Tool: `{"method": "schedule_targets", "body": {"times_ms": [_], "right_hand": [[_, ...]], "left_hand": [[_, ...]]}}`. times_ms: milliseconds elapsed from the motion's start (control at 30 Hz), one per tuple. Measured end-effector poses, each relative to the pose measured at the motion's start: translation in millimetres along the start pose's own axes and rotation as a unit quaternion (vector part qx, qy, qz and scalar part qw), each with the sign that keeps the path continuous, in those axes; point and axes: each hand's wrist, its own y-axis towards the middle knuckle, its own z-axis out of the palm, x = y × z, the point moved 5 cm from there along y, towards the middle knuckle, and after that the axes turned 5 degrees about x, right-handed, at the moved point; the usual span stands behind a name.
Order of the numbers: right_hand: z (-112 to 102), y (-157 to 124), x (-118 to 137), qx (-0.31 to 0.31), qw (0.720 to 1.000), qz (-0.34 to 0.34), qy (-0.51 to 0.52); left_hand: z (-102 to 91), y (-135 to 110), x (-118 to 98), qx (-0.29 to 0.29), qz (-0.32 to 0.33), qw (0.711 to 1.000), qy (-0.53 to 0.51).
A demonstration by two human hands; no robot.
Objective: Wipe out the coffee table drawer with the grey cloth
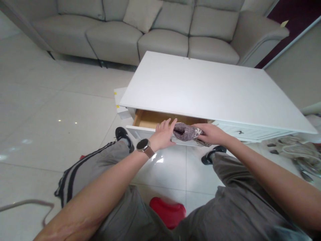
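My right hand (209, 133) is closed on a purple-grey knitted item (185, 132) with a pale pattern, like a sock or a mitten. Its dark opening faces left, towards my other hand. Just left of it, my left hand (164, 133) has its fingers stretched out over the front edge of a pulled-out drawer (144, 130); whether it touches the knit or the drawer I cannot tell. Pale wood lines the drawer, and the part of it behind my hands is hidden. A watch (143, 145) sits on my left wrist.
The drawer belongs to a white coffee table (208, 88), with a second, closed drawer front (248, 131) at right. Beyond stands a grey sofa (163, 43). A white box (122, 113) is by the table's left end. Something red (168, 212) lies between my legs. Cords or straps (298, 150) lie at right.
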Motion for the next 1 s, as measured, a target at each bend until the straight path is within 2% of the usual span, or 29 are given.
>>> {"method": "schedule_targets", "body": {"times_ms": [100, 233, 333, 400, 567, 600, 667, 767, 833, 900, 1000], "right_hand": [[-3.8, -0.2, 5.4, -0.003, 0.997, -0.039, 0.067], [7.6, 1.3, 6.2, 0.001, 0.992, -0.059, 0.11], [19.6, 2.4, -5.2, -0.001, 0.998, -0.019, 0.068], [18.6, 1.6, -14.4, -0.007, 0.999, 0.02, 0.026], [-15.9, -4.3, -15.8, -0.105, 0.983, 0.078, -0.126], [-18.0, -4.7, -11.9, -0.106, 0.98, 0.078, -0.15], [-10.0, -3.5, -2.4, -0.066, 0.979, 0.061, -0.18], [18.9, 0.1, 11.4, 0.022, 0.979, 0.018, -0.203], [33.0, 2.8, 15.8, 0.04, 0.979, 0.007, -0.2], [37.2, 5.4, 15.6, 0.031, 0.985, 0.004, -0.172], [29.6, 7.6, 9.0, 0.03, 0.995, -0.021, -0.088]], "left_hand": [[-4.2, -1.3, -21.7, -0.072, 0.078, 0.994, -0.021], [-8.3, 4.8, -30.1, -0.115, 0.112, 0.986, -0.036], [-16.7, 11.2, -24.5, -0.118, 0.099, 0.987, -0.048], [-24.7, 13.1, -21.5, -0.121, 0.094, 0.987, -0.041], [-44.5, 13.3, -15.8, -0.15, 0.109, 0.983, -0.01], [-47.0, 13.8, -12.3, -0.15, 0.109, 0.983, -0.005], [-49.2, 16.0, -3.7, -0.132, 0.111, 0.985, 0.005], [-47.8, 18.9, 7.8, -0.093, 0.103, 0.99, 0.015], [-45.8, 18.9, 7.6, -0.093, 0.096, 0.991, 0.009], [-39.4, 17.9, -3.0, -0.098, 0.106, 0.99, -0.008], [-14.8, 18.8, -32.8, -0.061, 0.139, 0.988, -0.013]]}}
